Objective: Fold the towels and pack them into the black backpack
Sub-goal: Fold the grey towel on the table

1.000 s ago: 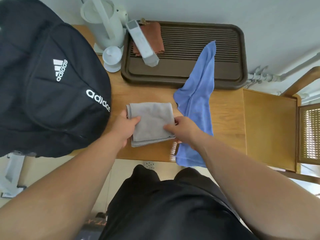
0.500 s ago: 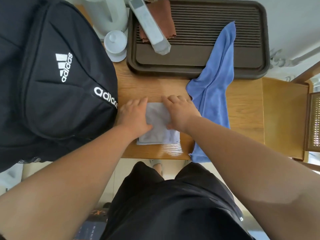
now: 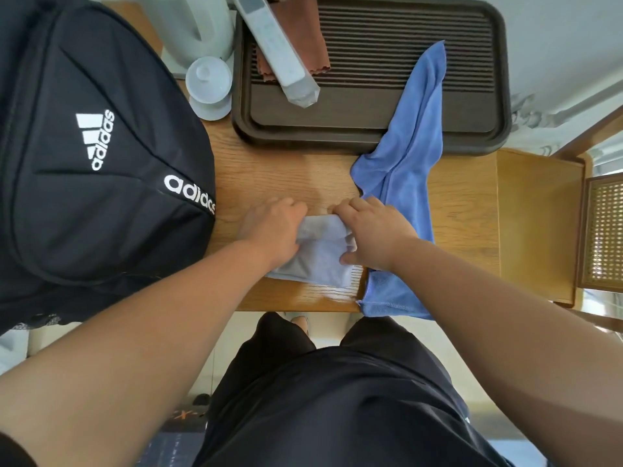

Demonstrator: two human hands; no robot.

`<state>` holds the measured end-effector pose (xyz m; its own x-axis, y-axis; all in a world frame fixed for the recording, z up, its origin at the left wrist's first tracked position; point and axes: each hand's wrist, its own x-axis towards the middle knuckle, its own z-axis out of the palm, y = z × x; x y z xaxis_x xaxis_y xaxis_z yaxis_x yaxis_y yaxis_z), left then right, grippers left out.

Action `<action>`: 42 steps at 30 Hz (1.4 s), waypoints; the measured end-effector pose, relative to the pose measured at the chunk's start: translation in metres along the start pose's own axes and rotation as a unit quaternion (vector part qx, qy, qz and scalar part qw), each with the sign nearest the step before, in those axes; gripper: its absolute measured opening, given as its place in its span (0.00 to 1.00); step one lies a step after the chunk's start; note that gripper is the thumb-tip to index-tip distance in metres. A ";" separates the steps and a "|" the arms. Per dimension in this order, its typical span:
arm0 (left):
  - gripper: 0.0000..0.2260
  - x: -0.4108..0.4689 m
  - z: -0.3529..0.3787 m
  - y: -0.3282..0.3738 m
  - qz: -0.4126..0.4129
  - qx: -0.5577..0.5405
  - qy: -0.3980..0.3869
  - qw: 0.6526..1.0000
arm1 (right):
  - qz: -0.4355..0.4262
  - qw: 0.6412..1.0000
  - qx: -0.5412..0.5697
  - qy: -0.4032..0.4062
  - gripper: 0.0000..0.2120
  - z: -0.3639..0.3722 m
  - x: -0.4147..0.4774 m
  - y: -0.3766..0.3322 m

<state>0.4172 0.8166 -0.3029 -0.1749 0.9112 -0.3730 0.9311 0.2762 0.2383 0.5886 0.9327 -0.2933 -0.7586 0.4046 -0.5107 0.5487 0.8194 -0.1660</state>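
Grey towel (image 3: 318, 256): soft, lying as a small folded rectangle near the wooden table's (image 3: 279, 173) front edge, far fold rolling up.
Left hand (image 3: 271, 230): fingers curling closed on the towel's left side.
Right hand (image 3: 374, 234): clamping the right side.
Blue towel (image 3: 404, 163): fuzzy, draping unfolded from ribbed brown tray (image 3: 472, 96).
Black backpack (image 3: 84, 163): sitting left.
Change: flat palms half a second ago are now gripping, lifting the fold.

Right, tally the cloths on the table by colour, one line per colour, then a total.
Grey: 1, the folded grey towel gripped by the left hand and right hand
Blue: 1, the unfolded blue towel draped from the dark brown slatted tray over the table edge
Rust-brown: 1, the small rust-brown cloth on the tray
Total: 3
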 end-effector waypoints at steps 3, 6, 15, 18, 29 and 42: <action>0.14 -0.002 -0.004 0.002 0.008 0.010 0.005 1.000 | 0.024 1.000 0.006 0.012 0.31 0.007 -0.006 -0.002; 0.11 -0.005 -0.004 -0.001 0.014 0.012 0.032 0.999 | 0.058 0.995 0.032 0.070 0.17 0.010 -0.005 -0.007; 0.42 -0.044 0.021 0.013 0.050 0.064 -0.022 0.996 | 0.133 0.988 0.003 0.084 0.15 0.011 -0.005 -0.008; 0.42 -0.055 0.036 0.017 0.056 0.068 -0.049 0.995 | 0.109 0.992 0.023 0.068 0.16 0.017 -0.013 -0.012; 0.44 -0.069 0.062 0.025 0.073 0.088 -0.069 0.991 | 0.064 0.989 0.077 0.107 0.19 0.013 -0.021 -0.007; 0.33 -0.071 0.051 0.028 0.066 -0.008 -0.035 0.997 | 0.035 0.995 -0.030 0.090 0.31 0.058 0.000 -0.009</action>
<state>0.4724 0.7441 -0.3158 -0.0281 0.9161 -0.3999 0.9394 0.1610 0.3028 0.6039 0.9021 -0.3406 -0.7727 0.5233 -0.3594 0.5849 0.8069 -0.0827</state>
